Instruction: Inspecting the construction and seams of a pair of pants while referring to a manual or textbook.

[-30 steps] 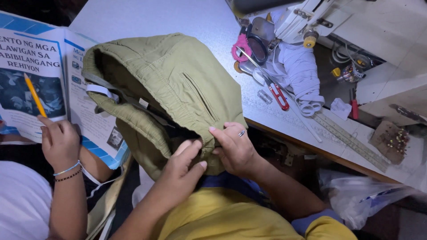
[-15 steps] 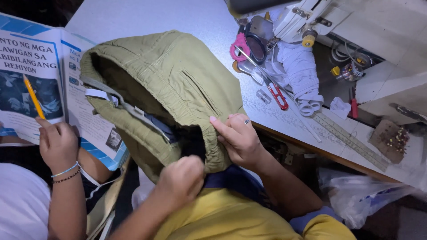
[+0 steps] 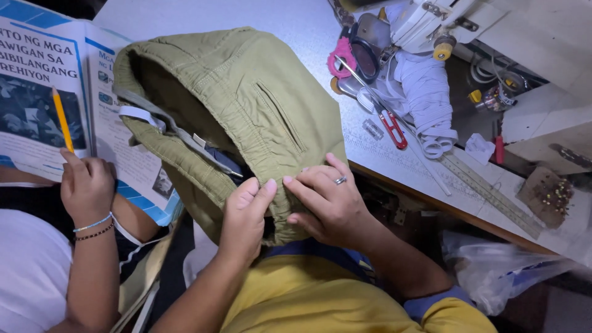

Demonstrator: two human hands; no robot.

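Partly hidden garment (image 3: 246,105) hem (under fingers (image 3: 320,182))

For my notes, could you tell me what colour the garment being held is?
Olive green, clearest in the head view: the garment is gripped by both hands.

The garment (image 3: 246,111) lies on the table (image 3: 296,24), its near edge hanging off toward me. Left of the garment lies an open booklet (image 3: 43,92); right of it, scissors (image 3: 382,111), a roll of elastic (image 3: 425,92) and a ruler (image 3: 487,191).
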